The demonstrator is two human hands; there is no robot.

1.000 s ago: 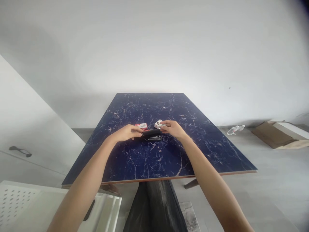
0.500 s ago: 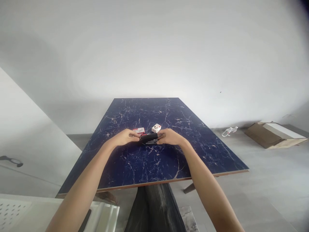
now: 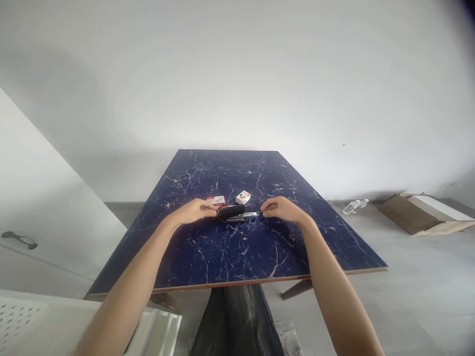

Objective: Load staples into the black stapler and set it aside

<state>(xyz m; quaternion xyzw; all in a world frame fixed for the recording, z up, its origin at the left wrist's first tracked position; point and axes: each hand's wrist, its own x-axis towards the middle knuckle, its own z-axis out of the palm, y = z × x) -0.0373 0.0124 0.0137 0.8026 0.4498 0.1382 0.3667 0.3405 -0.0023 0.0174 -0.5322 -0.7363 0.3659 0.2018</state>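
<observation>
A black stapler [image 3: 230,211] lies crosswise over the dark blue tabletop, with a silver metal tray [image 3: 250,214] sticking out from its right end. My left hand [image 3: 193,211] pinches the stapler's left end. At the tray's outer end, the fingertips of my right hand [image 3: 284,209] are closed on its tip. Just behind the stapler are a red and white box [image 3: 216,200] and a small white box [image 3: 243,197] with dark markings. Part of something red shows between the first box and the stapler.
The blue marble-patterned table [image 3: 237,170] has its far edge near the wall. On the floor to the right are clear plastic bottles [image 3: 355,205] and an open cardboard box [image 3: 415,212]. A white cabinet with a dark handle [image 3: 20,241] stands at the left.
My right hand has moved right, away from the stapler's body, and the silver tray now extends out of it. My left hand keeps its hold on the left end.
</observation>
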